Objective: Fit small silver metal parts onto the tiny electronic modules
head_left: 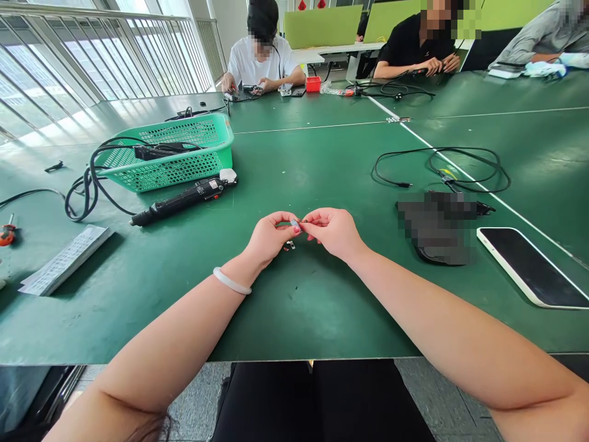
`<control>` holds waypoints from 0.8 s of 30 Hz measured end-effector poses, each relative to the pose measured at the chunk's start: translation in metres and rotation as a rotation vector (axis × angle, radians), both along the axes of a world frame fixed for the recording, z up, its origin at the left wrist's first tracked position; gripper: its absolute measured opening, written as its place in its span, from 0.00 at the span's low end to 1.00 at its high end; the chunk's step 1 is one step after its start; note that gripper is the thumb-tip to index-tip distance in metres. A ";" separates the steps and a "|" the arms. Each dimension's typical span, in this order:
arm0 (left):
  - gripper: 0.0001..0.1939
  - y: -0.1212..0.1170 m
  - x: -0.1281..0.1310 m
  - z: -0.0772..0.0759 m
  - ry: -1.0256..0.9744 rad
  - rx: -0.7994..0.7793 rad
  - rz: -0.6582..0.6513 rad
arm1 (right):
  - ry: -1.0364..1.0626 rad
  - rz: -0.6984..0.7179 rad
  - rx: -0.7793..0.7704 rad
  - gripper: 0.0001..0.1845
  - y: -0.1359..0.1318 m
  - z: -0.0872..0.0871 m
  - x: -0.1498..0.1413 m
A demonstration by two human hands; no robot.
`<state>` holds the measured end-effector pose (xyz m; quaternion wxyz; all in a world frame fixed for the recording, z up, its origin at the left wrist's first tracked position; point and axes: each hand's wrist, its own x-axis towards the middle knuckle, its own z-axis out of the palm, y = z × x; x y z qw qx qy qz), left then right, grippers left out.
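Over the green table, my left hand (272, 234) and my right hand (335, 232) meet fingertip to fingertip. Thumb and forefinger of my left hand pinch a small light blue-grey piece (295, 226), too small to name. The fingers of my right hand are pinched together at its right side; whatever they grip is mostly hidden, with only a tiny dark bit showing. Just below the left fingertips, a small silvery and reddish part (289, 245) shows. A white band (231, 281) circles my left wrist.
Left of my hands lie a black electric screwdriver (184, 199), a green basket (175, 175) with cables, and a stack of paper slips (67, 261). On the right are a coiled black cable (504, 169), a blurred dark object (437, 233) and a phone (536, 267). Several people sit across the table.
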<state>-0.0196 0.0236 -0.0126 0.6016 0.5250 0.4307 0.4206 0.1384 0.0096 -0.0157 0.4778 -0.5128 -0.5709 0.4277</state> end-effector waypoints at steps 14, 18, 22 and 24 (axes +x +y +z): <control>0.11 -0.002 0.003 0.002 -0.181 -0.170 0.024 | 0.014 -0.064 -0.022 0.09 0.000 0.000 0.000; 0.15 -0.004 0.002 0.003 -0.108 -0.158 -0.014 | -0.050 -0.052 0.001 0.08 -0.003 0.002 -0.001; 0.16 -0.005 0.001 0.004 -0.008 -0.095 -0.027 | -0.089 -0.051 0.025 0.08 -0.004 0.001 -0.002; 0.16 -0.005 0.001 0.004 0.033 -0.043 -0.030 | -0.097 -0.050 0.033 0.07 -0.004 0.000 -0.002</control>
